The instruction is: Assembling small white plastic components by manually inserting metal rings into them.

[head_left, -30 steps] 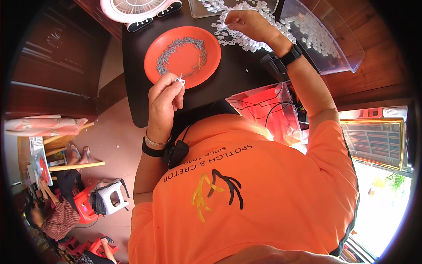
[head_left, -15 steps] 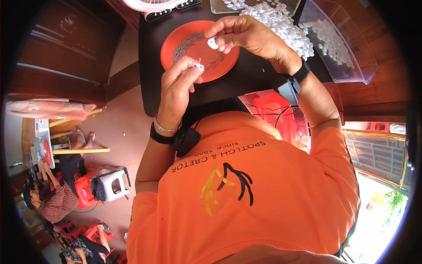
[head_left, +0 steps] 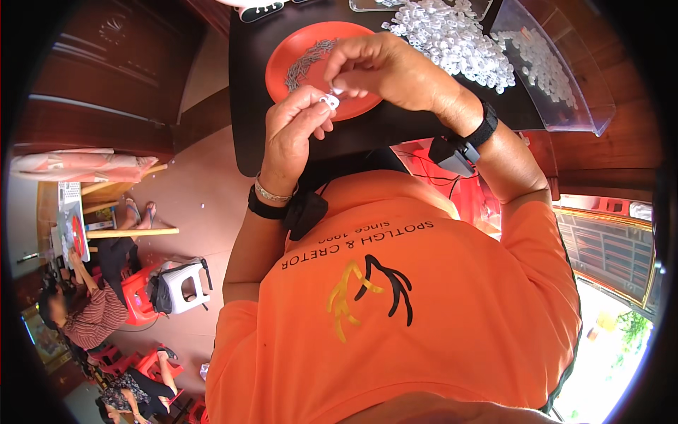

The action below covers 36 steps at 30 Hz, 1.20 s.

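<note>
Above the near edge of a red plate point(head_left: 277, 62), my two hands meet. Between thumb and fingertips my left hand point(head_left: 291, 131) pinches a small white plastic clip point(head_left: 329, 102). My right hand point(head_left: 385, 71) comes down over it from the right, fingers curled. A second small white clip point(head_left: 337, 90) shows at its fingertips, touching or very close to the first; overlapping fingers hide which. Thin grey nails point(head_left: 305, 65) lie in a curved band along the plate's left side.
A large heap of white clips point(head_left: 452, 42) covers the table's back right. Beside it, a clear plastic tray point(head_left: 600, 116) holds more. The dark tabletop point(head_left: 247, 127) has a rounded left corner. Left, people sit near red stools point(head_left: 138, 297) and a white stool point(head_left: 189, 288).
My right hand has come down and left with its clip, closing the gap to the clip in my left hand. The nail that stood up from the left clip is now hardly visible.
</note>
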Available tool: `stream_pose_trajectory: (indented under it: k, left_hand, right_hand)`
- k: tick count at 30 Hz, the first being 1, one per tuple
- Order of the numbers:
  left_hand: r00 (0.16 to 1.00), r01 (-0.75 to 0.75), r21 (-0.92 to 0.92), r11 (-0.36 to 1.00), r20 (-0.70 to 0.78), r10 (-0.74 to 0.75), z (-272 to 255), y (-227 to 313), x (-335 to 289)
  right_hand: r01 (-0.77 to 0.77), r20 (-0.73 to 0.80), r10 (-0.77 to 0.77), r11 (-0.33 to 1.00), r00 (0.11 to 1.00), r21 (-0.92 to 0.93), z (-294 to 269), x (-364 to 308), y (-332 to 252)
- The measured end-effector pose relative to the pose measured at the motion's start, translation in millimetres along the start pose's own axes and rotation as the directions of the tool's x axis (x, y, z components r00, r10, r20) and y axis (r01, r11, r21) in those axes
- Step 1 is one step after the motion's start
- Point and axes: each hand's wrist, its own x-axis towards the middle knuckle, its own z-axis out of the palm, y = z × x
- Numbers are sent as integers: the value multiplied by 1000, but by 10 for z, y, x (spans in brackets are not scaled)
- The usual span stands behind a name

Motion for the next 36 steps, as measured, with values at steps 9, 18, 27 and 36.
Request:
stream_pose_trajectory:
  k: [9,18,27,36]
  left_hand:
    - [984,-85,-423,902,-177,10,-4,-45,37]
    - [981,-104,-399,911,-191,28,66,-54,-10]
    - [988,-148,-123,981,-63,141,93,-77,-58]
    - [991,40,-63,997,-124,-47,-10,-33,-38]
  right_hand:
    - [77,-302,-197,927,933,-367,30,-91,183]
    - [230,-310,-215,973,926,12,388,-107,157]
    - [84,-295,49,903,954,422,518,-98,169]
    - [65,-265,58,899,962,433,291,-75,231]
